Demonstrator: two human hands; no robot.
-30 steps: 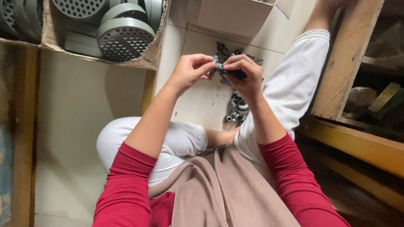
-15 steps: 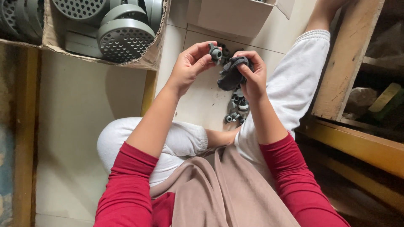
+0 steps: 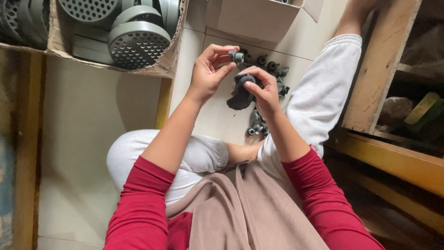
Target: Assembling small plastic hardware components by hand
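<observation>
Tiled floor, seated person, both hands raised over a pile of small grey fittings.

Upper left of the frame: a cardboard box holds round perforated grey caps. Centre: the left hand pinches a small grey threaded fitting between thumb and fingertips, grip clamped on it, its short axis lying roughly level and pointing right. Just right and below, the right hand is closed around a dark crumpled cloth, thumb pressed on top. The fitting sits up and left of the cloth, near but apart; the left hand alone carries it. Loose fittings lie on the floor behind. Right edge: wooden shelving.
</observation>
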